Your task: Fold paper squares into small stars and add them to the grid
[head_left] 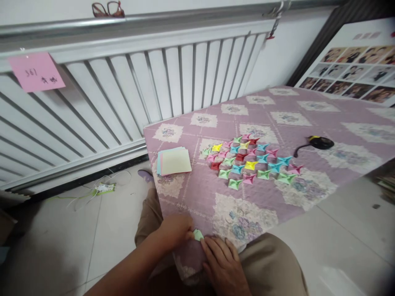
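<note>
A small piece of pale green folded paper (198, 234) lies on the tablecloth near the table's front corner, between my hands. My left hand (181, 228) is closed, its fingers curled and pinching the paper's left side. Stretched over the cloth, my right hand (224, 263) lies flat with its fingers close together, the index fingertip touching the paper's right edge. Most of the paper's underside is hidden. Beyond my hands stand rows of several small folded paper shapes (250, 165) in green, pink, red, yellow and blue. To their left is a stack of square paper sheets (176, 162), cream on top.
The purple flowered tablecloth (194, 197) covers the table. A black object with a thin handle or cord (321, 143) lies at the right. Behind runs a white radiator (173, 78) with a pink note (36, 72). A power strip (105, 188) with cables lies on the floor.
</note>
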`<state>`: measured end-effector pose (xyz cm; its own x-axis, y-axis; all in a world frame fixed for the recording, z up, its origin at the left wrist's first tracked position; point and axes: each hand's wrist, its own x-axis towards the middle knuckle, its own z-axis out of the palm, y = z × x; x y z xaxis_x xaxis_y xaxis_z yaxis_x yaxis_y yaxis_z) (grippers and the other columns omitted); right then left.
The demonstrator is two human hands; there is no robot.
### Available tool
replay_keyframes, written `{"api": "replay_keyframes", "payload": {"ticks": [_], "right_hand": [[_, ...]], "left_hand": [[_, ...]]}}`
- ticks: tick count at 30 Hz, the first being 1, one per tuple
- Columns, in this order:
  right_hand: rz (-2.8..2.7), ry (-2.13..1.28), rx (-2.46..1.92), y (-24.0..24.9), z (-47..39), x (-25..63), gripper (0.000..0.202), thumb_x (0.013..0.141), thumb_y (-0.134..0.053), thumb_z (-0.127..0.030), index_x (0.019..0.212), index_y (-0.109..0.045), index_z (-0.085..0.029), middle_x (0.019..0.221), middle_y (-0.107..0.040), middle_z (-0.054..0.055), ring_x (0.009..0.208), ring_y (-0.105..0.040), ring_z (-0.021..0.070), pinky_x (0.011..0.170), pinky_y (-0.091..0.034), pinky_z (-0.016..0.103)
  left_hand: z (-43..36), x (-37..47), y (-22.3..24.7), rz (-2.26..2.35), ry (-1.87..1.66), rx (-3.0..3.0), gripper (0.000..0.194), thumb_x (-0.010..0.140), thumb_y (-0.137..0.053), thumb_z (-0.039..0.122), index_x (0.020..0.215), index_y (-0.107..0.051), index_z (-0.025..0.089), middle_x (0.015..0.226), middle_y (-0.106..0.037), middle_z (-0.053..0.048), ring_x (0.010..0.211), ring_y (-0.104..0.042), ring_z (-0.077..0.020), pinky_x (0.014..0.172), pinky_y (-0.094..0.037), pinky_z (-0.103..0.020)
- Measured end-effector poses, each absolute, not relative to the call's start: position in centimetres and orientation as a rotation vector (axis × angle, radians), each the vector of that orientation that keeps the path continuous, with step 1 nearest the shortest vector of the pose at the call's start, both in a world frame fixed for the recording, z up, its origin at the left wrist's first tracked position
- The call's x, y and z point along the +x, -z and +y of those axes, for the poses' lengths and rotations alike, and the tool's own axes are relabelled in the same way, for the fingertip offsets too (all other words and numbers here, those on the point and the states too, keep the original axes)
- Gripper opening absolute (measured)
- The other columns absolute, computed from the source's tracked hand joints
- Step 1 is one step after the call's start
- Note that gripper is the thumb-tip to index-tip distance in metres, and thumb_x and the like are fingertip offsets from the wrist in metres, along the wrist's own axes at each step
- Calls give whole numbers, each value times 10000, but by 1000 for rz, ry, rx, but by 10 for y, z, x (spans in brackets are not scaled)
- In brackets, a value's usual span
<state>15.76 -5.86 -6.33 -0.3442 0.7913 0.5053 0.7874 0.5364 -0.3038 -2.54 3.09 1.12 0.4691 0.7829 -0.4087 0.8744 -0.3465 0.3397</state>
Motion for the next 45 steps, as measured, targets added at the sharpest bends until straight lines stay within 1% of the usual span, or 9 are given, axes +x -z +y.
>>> {"api": "replay_keyframes", "payload": {"ticks": [3,7,13,20,27,32,35,38,45], "right_hand": [[-2242,22,-1255,61,-62,165,307,904,-489,-295,1195,-576,-245,1117,-675,10,1039,-551,208,1010,-206,395],[-2365,63,-1256,58,-62,170,425,824,-551,-197,1246,-538,-244,1176,-648,19,1084,-534,222,1020,-192,401],[-2367,62,-1282,53,-58,167,436,794,-580,-195,1226,-544,-240,1146,-658,18,1082,-533,235,1004,-203,419],[-2283,41,-1342,41,-57,162,304,830,-566,-256,1134,-584,-270,1081,-687,-4,1035,-550,216,976,-222,390],[-2268,51,-1344,40,-57,161,365,779,-577,-194,1132,-569,-287,1070,-689,-40,1025,-548,188,994,-184,360],[-2271,12,-1382,37,-54,160,349,772,-582,-153,1094,-578,-287,1047,-682,-44,1044,-548,177,1005,-180,350],[-2255,-41,-1390,35,-53,162,312,799,-574,-162,1075,-583,-308,1001,-678,-44,1014,-566,167,987,-236,346],[-2164,-112,-1407,38,-55,161,292,825,-558,-178,1079,-583,-321,984,-665,-39,990,-582,165,967,-294,356],[-2014,-289,-1415,42,-58,154,182,853,-507,-210,980,-603,-299,988,-654,3,996,-574,211,984,-303,452]], "left_hand": [[29,-26,-13,1401,276,2201,134,771,-623,340,776,-672,216,812,-696,-34,743,-627,-220,584,-375,-260],[28,-27,-14,1448,323,2186,171,784,-611,360,792,-681,205,810,-699,-53,744,-632,-241,577,-378,-272],[33,-26,-18,1426,337,2199,173,763,-633,371,783,-702,214,795,-710,-48,737,-641,-244,570,-379,-270],[29,-19,-24,1401,330,2268,281,779,-590,456,750,-715,205,748,-713,-62,696,-649,-255,562,-395,-283],[29,-10,-23,1471,378,2253,336,769,-581,491,836,-728,197,833,-722,-103,782,-666,-306,609,-441,-320],[33,-4,-28,1495,457,2209,327,715,-651,487,827,-733,192,846,-723,-108,820,-664,-313,626,-438,-316],[29,-7,-24,1511,442,2197,316,723,-648,493,801,-722,196,819,-720,-84,785,-660,-280,600,-409,-290],[20,-17,-12,1581,257,2143,276,732,-645,477,781,-681,208,784,-702,-23,736,-633,-213,578,-361,-255],[7,-31,0,1489,-196,1994,177,851,-518,344,823,-623,203,815,-655,28,752,-569,-140,655,-362,-227]]}}
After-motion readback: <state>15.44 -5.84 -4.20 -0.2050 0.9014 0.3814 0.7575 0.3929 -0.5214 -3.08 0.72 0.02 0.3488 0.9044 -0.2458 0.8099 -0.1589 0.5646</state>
